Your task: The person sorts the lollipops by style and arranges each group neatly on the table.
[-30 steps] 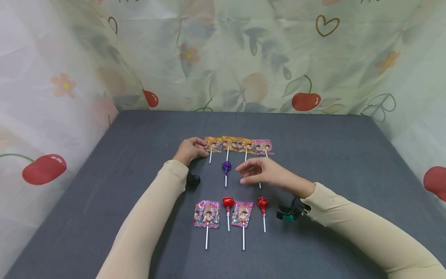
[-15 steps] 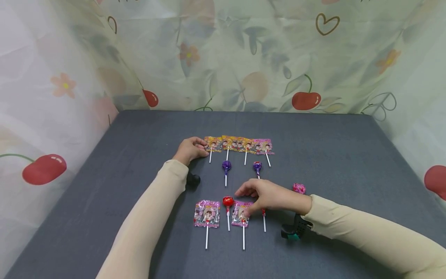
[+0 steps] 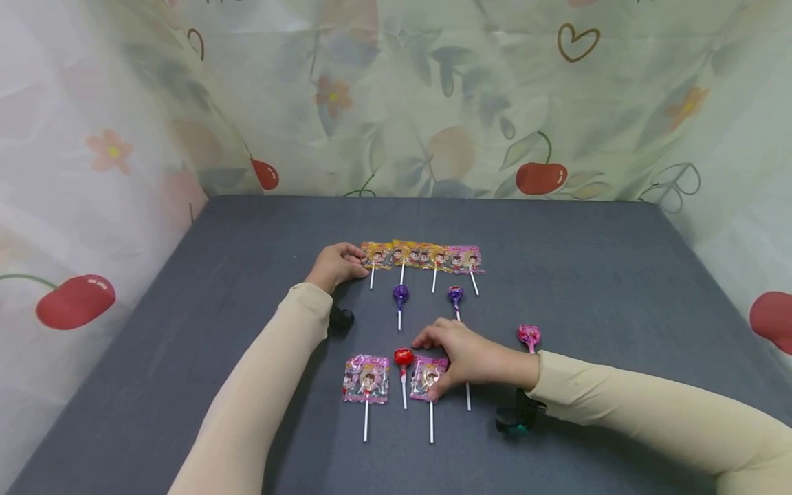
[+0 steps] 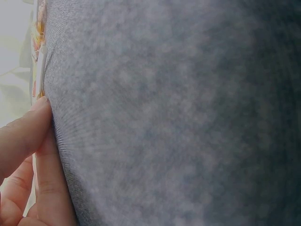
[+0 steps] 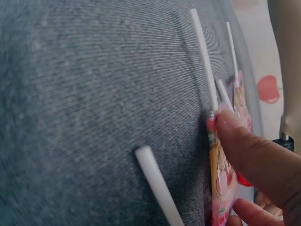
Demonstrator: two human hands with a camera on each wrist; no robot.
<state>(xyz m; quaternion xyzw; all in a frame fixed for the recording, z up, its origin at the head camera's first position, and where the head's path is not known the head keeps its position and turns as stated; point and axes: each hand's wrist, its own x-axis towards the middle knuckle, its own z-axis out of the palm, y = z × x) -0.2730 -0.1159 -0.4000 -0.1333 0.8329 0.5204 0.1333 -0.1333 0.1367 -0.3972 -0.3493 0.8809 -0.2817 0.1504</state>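
Your left hand [image 3: 336, 267] pinches a yellow-wrapped lollipop [image 3: 379, 255]; your right hand [image 3: 473, 352] arches wide, thumb on a pink-wrapped lollipop [image 3: 425, 375]; whether it grips is unclear.

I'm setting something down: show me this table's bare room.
Free: the gray tabletop right of the pink ball lollipop, beyond the right sleeve; also left of the left sleeve. Crowded: the middle, where wrapped lollipops lie around the right hand and beside the left hand.

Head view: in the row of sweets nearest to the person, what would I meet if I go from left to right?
Pink packet on a stick → red lollipop → second pink packet → white stick, its upper part hidden by the right hand.
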